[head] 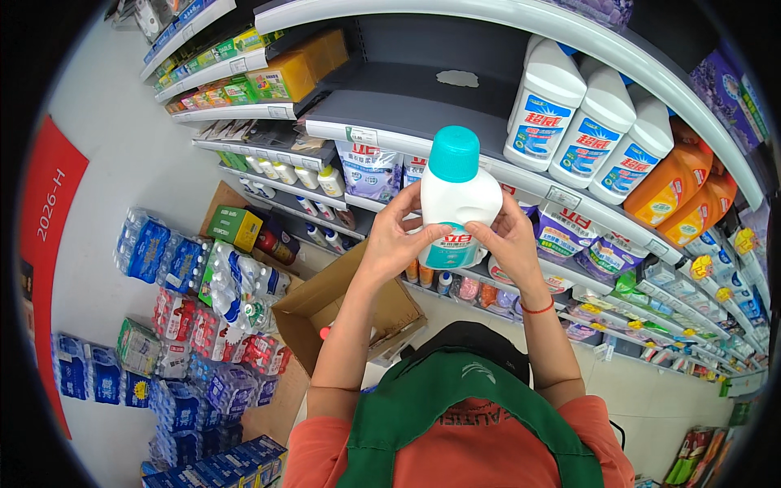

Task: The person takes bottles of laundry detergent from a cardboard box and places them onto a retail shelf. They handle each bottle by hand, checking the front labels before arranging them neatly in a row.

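Note:
Both of my hands hold a white plastic bottle (462,198) with a teal screw cap and a teal label, upright in front of the shelves. My left hand (406,229) grips its left side and my right hand (509,247) its right side, with both thumbs on the label. A red cord circles my right wrist. Just behind the bottle's cap runs the edge of a grey metal shelf (390,116). White bottles with blue labels (540,116) stand on that shelf to the right, beside orange bottles (671,177).
Below my left forearm stands an open cardboard box (341,293) with a few things inside. Bagged products (564,229) fill the lower shelf. Shrink-wrapped bottle packs (183,396) are stacked at the left. A green box (233,227) stands near the shelf end.

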A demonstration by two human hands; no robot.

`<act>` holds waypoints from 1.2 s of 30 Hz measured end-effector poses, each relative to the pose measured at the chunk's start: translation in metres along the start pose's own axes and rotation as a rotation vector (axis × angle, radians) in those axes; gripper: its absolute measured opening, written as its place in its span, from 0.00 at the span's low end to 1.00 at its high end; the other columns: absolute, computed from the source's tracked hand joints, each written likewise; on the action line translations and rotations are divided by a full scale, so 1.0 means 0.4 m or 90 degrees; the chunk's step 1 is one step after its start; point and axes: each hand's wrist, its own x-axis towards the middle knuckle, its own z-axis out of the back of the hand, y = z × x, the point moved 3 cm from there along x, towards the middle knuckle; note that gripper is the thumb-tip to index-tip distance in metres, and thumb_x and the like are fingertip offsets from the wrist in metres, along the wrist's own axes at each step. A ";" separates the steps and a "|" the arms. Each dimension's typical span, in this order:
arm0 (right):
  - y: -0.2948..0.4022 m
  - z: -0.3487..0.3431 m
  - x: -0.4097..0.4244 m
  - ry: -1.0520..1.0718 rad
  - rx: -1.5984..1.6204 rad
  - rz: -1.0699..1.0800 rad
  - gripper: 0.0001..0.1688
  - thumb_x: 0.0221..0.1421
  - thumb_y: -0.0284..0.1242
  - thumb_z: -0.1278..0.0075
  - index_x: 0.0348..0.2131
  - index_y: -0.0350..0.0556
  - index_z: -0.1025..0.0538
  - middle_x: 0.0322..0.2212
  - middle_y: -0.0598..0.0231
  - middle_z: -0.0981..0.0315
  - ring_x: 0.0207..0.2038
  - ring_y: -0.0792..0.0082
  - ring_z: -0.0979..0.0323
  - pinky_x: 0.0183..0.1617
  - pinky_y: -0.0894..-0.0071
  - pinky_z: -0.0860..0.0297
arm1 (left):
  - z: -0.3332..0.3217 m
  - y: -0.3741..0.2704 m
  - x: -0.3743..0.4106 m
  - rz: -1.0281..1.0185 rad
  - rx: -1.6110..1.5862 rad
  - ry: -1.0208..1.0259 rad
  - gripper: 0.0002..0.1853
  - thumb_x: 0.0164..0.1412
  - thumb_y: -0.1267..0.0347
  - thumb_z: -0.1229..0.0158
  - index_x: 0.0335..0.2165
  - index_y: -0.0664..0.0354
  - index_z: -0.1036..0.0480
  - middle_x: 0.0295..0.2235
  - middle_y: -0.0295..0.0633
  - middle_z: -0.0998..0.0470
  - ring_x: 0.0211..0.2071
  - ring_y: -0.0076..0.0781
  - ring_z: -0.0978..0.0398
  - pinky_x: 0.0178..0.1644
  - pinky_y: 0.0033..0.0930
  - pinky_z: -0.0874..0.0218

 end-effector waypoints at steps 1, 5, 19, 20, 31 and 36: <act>-0.005 0.003 -0.001 0.002 0.011 -0.004 0.32 0.50 0.26 0.40 0.52 0.36 0.35 0.46 0.58 0.31 0.49 0.67 0.31 0.55 0.67 0.34 | -0.002 0.000 0.004 -0.009 0.004 -0.006 0.39 0.46 0.69 0.30 0.56 0.65 0.39 0.44 0.45 0.27 0.47 0.33 0.29 0.53 0.44 0.35; -0.029 0.022 -0.005 0.016 0.022 -0.012 0.33 0.50 0.25 0.41 0.53 0.37 0.36 0.47 0.56 0.31 0.50 0.66 0.31 0.55 0.66 0.34 | -0.011 -0.005 0.020 -0.004 0.014 0.002 0.39 0.46 0.68 0.31 0.55 0.65 0.39 0.44 0.45 0.27 0.47 0.33 0.29 0.53 0.44 0.35; -0.010 0.024 0.002 -0.003 0.018 -0.036 0.35 0.49 0.24 0.40 0.54 0.34 0.38 0.48 0.55 0.32 0.50 0.66 0.31 0.55 0.66 0.34 | -0.023 -0.068 0.077 -0.010 0.003 0.029 0.37 0.47 0.70 0.31 0.55 0.66 0.38 0.44 0.46 0.27 0.47 0.32 0.28 0.51 0.38 0.34; -0.005 0.023 0.004 -0.006 0.021 -0.031 0.35 0.49 0.24 0.40 0.54 0.34 0.38 0.48 0.55 0.32 0.50 0.66 0.31 0.55 0.66 0.33 | -0.021 -0.068 0.080 -0.014 0.003 0.029 0.37 0.47 0.70 0.31 0.55 0.66 0.38 0.44 0.47 0.27 0.47 0.32 0.28 0.51 0.38 0.34; 0.003 0.005 0.035 -0.028 -0.012 0.001 0.35 0.49 0.23 0.40 0.54 0.31 0.37 0.48 0.53 0.32 0.51 0.65 0.31 0.54 0.67 0.33 | 0.004 -0.008 0.081 -0.028 -0.017 0.063 0.43 0.48 0.72 0.33 0.59 0.66 0.46 0.49 0.50 0.30 0.51 0.36 0.31 0.55 0.41 0.38; 0.000 0.010 0.050 -0.040 -0.017 0.009 0.36 0.49 0.23 0.40 0.54 0.31 0.37 0.48 0.52 0.31 0.51 0.64 0.31 0.54 0.67 0.33 | 0.019 0.020 0.075 0.005 0.023 0.081 0.43 0.49 0.73 0.33 0.60 0.65 0.46 0.49 0.50 0.30 0.50 0.37 0.30 0.54 0.41 0.37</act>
